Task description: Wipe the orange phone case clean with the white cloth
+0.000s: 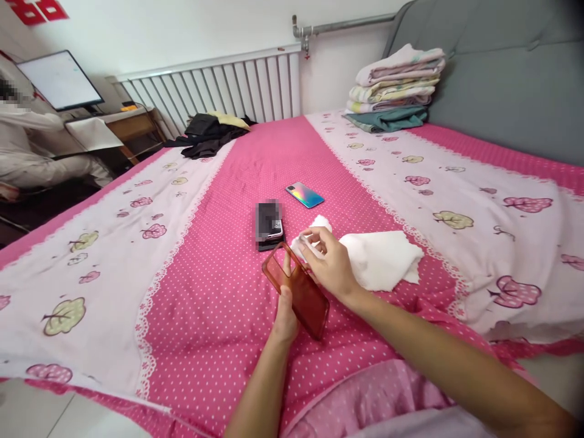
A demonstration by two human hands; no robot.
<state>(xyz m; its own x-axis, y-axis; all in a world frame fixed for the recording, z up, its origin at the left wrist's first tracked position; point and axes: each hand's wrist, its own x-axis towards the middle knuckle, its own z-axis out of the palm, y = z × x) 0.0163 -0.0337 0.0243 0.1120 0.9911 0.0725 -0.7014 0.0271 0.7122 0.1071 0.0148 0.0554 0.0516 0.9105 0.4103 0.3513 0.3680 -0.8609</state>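
Note:
My left hand [286,313] grips a translucent red-brown phone case [308,301], holding it tilted above the pink bed, thumb on the near side and a finger showing through at the camera opening. Beside the case's upper edge, my right hand [329,258] has its fingers pinched on a white cloth [295,248], part of which hides behind the hand. More white cloth [385,258] lies on the bed just right of that hand. Beyond the case rests a dark phone [270,224] on top of another dark flat item. A phone with a shiny rainbow-blue back [306,195] lies farther off.
Dark folded clothes [207,134] lie at the bed's far left, near a white radiator [228,88]. Folded bedding [396,85] is stacked against the grey headboard [497,79]. At left, a person [31,143] sits by a desk with a monitor [61,80].

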